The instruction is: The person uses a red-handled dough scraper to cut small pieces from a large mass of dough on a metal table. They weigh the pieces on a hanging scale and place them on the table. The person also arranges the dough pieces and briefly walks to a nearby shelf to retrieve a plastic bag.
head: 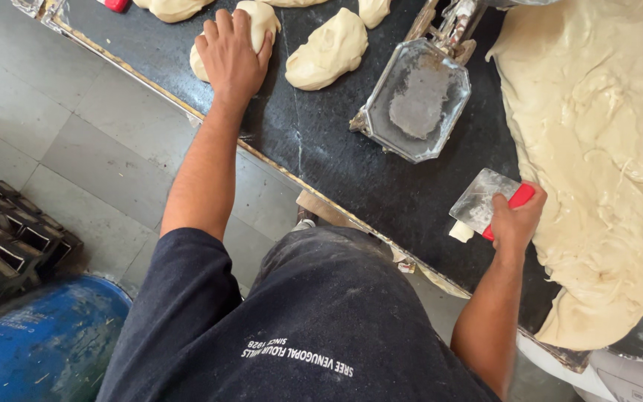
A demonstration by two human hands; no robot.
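My left hand [231,53] lies palm down on a pale dough piece [261,21] at the far left of the black stone counter [321,149], fingers spread over it. My right hand [513,221] grips the red handle of a metal bench scraper [481,199], its blade pointing left with a bit of dough stuck under it. The hand rests at the left edge of a big mass of dough [604,149] that covers the counter's right side.
A second dough piece [329,50] lies beside the left hand, more pieces at the top edge. A floury metal scale pan [417,100] stands mid-counter. Grey floor tiles, a blue drum [39,342] and stacked dark baking tins [1,238] are at lower left.
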